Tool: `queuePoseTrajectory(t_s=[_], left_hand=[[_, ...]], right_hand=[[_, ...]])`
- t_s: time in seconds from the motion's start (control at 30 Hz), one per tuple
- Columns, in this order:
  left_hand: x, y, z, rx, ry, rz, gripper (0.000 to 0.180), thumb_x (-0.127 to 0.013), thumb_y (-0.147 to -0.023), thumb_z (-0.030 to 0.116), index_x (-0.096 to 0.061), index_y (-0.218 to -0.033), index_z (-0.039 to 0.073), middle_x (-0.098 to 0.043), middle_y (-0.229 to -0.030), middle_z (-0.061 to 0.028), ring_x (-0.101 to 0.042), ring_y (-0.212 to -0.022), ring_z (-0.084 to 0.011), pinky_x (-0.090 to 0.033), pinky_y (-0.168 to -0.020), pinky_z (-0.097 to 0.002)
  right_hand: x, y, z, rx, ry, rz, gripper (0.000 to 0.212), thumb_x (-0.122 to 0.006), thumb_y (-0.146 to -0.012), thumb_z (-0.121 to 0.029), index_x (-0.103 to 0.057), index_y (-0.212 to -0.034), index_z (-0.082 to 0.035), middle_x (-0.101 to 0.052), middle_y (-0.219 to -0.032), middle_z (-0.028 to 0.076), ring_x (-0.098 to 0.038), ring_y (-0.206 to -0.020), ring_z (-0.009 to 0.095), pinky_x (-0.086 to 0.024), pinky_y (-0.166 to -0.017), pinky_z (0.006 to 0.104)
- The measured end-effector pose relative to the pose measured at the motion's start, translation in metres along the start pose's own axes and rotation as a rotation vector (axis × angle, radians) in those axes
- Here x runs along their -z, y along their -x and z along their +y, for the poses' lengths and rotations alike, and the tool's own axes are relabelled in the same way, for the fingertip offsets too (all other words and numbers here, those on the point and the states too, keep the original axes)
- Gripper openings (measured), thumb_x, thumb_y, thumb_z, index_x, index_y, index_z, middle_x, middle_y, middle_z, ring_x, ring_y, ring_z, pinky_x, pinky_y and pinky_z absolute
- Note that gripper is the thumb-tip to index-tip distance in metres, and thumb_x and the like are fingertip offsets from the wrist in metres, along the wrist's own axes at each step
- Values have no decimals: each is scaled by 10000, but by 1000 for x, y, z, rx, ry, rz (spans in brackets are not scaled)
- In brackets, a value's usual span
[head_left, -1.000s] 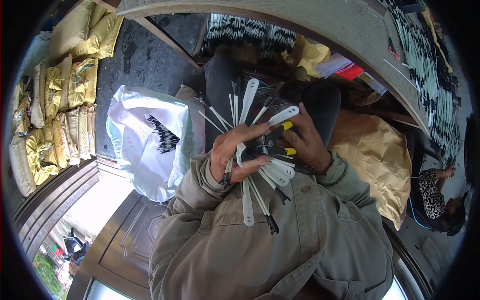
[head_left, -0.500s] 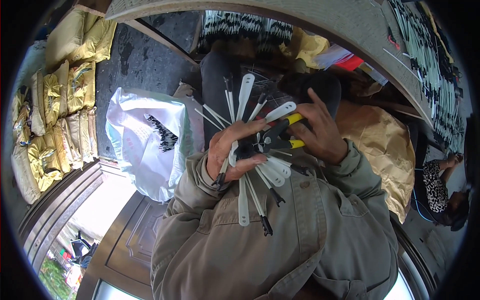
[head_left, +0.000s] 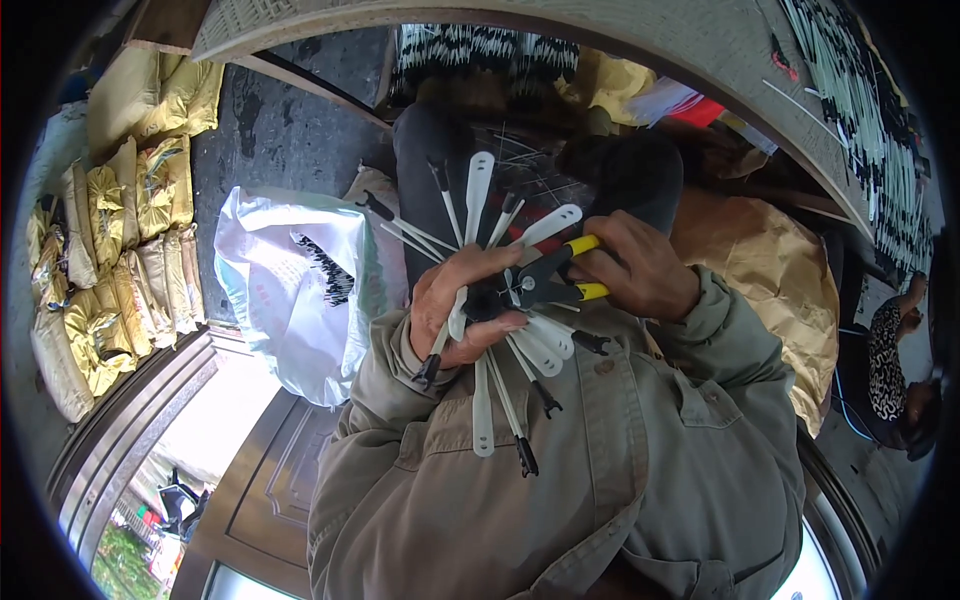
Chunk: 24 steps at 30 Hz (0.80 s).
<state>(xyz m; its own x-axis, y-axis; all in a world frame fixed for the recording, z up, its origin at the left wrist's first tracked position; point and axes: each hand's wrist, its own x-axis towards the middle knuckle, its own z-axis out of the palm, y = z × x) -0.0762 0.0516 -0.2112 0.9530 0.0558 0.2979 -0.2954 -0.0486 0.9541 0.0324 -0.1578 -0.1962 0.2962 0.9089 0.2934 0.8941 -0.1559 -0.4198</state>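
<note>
My left hand (head_left: 440,300) is closed round the black hub (head_left: 485,298) of a spoked assembly in front of my chest. White flat strips (head_left: 479,190) with holes in their rounded ends fan out from it on all sides. Between them stick out thin white rods with black forked tips (head_left: 527,458). My right hand (head_left: 645,268) grips a pair of pliers (head_left: 548,278) with dark jaws and yellow handle ends, its fingers bent at the handles. The jaws reach to the hub's middle, beside my left thumb and fingers; what lies between them is too small to make out.
To the left stands an open white sack (head_left: 290,300) with small black pieces inside. Tan packages (head_left: 110,250) are stacked beyond it. A curved tabletop (head_left: 700,70) crosses the far side, with many white rods (head_left: 870,150) at right. Brown paper (head_left: 765,290) and another person (head_left: 895,370) are at right.
My right hand's raised index finger has bent down toward the plier handles. The left hand keeps its hold on the hub, and the whole view has shifted slightly.
</note>
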Motion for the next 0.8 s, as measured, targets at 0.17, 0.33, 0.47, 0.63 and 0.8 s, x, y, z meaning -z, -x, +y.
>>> queuePoseTrajectory(t_s=[0.17,0.33,0.47,0.63,0.8], left_hand=[[1,-3,3,-21,-65,-5,501,-740,-705,236,-528,-1100,11,-600,-834,-110,-577,-673,-202,-432,-610,-284],[4,2,4,3,-93,-37,511,-762,-676,257,-549,-1069,10,-610,-832,-111,-582,-661,-215,-440,-603,-287],[5,-1,3,-39,-50,-50,588,-790,-613,303,-557,-1057,-4,-603,-805,-106,-585,-657,-204,-439,-587,-277],[10,4,7,-27,-61,-67,676,-809,-540,345,-567,-1060,-14,-599,-800,-94,-573,-661,-169,-427,-578,-261],[10,9,6,41,-27,-42,681,-815,-494,346,-592,-1028,-13,-587,-769,-79,-557,-649,-156,-416,-564,-258]], right_hand=[[0,1,-2,-9,-15,-6,219,-692,-669,-120,-550,-790,-6,-495,-868,126,-534,-675,244,-447,-577,321],[14,5,-6,-19,2,-87,203,-673,-668,-106,-553,-811,-26,-502,-889,117,-547,-704,245,-459,-592,333],[28,-12,-7,-4,179,-39,206,-626,-682,-120,-550,-862,-55,-503,-989,115,-561,-867,260,-467,-776,411],[31,-15,-15,-30,211,-61,183,-583,-710,-127,-547,-878,-64,-485,-1054,109,-543,-963,262,-349,-962,504],[28,-11,-15,-13,194,-64,161,-562,-727,-117,-550,-878,-64,-485,-1028,105,-545,-949,257,-314,-990,525]])
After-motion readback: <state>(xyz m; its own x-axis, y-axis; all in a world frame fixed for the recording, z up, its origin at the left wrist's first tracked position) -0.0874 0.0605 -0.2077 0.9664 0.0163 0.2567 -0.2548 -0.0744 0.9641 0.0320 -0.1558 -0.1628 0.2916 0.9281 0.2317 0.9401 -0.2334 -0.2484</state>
